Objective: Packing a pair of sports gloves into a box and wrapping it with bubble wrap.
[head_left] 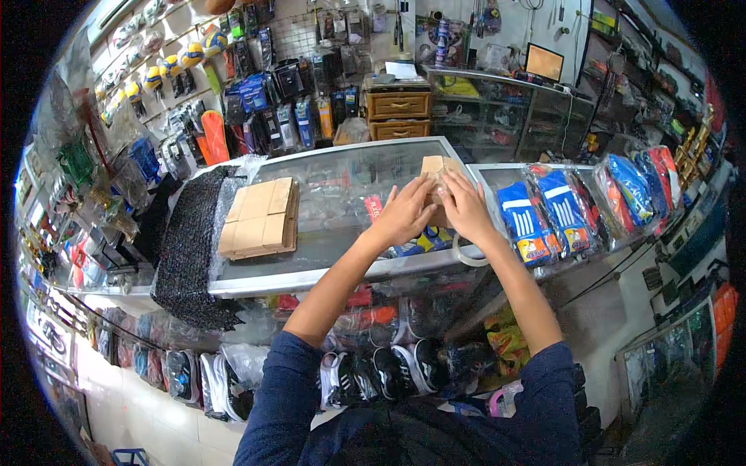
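A small brown cardboard box (438,165) sits on the glass display counter (332,204), partly covered by my hands. My left hand (407,211) holds its near left side, fingers bent over the top flaps. From the right, my right hand (464,204) grips the same box, its fingertips meeting the left ones near the top. Below my right wrist, a pale roll of tape (466,255) rests at the counter's front edge, partly hidden by the forearm. Farther left lies a stack of flat, folded cardboard boxes (256,218).
Black bubble wrap (189,244) drapes over the counter's left end. Bagged blue socks (521,218) lie on the right-hand counter. Packed shoes (402,364) line a shelf below the front edge. Behind stand wooden drawers (399,106) and a monitor (544,62); balls (192,54) hang on the left wall.
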### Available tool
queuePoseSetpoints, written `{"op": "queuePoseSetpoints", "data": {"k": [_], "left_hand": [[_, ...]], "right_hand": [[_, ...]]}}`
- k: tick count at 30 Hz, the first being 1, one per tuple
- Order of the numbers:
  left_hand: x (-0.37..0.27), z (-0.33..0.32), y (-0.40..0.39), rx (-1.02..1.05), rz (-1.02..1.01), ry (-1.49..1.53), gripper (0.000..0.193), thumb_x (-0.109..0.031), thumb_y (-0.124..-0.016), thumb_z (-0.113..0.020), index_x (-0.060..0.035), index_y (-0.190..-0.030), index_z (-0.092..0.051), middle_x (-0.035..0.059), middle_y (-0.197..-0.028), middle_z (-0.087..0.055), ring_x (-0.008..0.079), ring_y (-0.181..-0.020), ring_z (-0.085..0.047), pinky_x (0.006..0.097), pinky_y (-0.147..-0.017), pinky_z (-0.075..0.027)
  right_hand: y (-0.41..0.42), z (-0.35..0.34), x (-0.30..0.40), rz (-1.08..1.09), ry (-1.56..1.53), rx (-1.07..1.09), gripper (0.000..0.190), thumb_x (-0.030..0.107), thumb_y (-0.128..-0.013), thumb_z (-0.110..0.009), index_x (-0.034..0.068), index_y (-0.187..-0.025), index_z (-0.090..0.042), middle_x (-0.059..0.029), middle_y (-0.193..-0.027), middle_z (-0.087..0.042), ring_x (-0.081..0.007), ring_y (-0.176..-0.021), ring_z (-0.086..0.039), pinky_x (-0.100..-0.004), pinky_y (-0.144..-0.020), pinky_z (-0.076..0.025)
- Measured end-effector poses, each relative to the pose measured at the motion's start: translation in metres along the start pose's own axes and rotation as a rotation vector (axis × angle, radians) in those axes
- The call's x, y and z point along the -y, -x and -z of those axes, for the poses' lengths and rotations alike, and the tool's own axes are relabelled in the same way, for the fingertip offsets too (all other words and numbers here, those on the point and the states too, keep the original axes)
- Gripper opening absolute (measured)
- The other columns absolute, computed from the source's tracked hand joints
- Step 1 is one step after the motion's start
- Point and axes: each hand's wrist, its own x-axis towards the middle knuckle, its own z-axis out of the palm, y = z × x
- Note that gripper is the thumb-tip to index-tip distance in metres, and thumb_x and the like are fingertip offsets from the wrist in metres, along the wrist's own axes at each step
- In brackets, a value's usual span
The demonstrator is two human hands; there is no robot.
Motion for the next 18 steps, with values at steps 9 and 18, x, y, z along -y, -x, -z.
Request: {"op": "queuePoseSetpoints", "data": {"k": [9,18], "left_hand": [[0.027,0.071,0.067,0.055,-0.009,-0.156,0.066,-0.033,-0.088,-0.055,-0.0122,-0.143,-0.024,0.0149,-0.149,-0.021,0.0349,-0.136,-0.022,0.0562,-0.107,-0.022],[0.106,0.173,0.193,-0.020,0.072,-0.116,0.066,-0.033,-0.086,-0.055,-0.0066,-0.140,-0.028,0.0203,-0.144,-0.029,0.0384,-0.133,-0.029,0.0558,-0.104,-0.026]], "right_hand": [[-0.007,-0.023,0.091,0.143,0.047,0.060,0.046,0.027,-0.086,-0.055,0.006,-0.126,-0.050,-0.0149,-0.142,-0.034,-0.0336,-0.133,-0.029,-0.0559,-0.107,-0.018],[-0.011,-0.124,0.238,0.273,-0.071,0.142,0.047,0.023,-0.083,-0.058,0.004,-0.125,-0.048,-0.0182,-0.141,-0.034,-0.0352,-0.132,-0.030,-0.0554,-0.108,-0.019]]}}
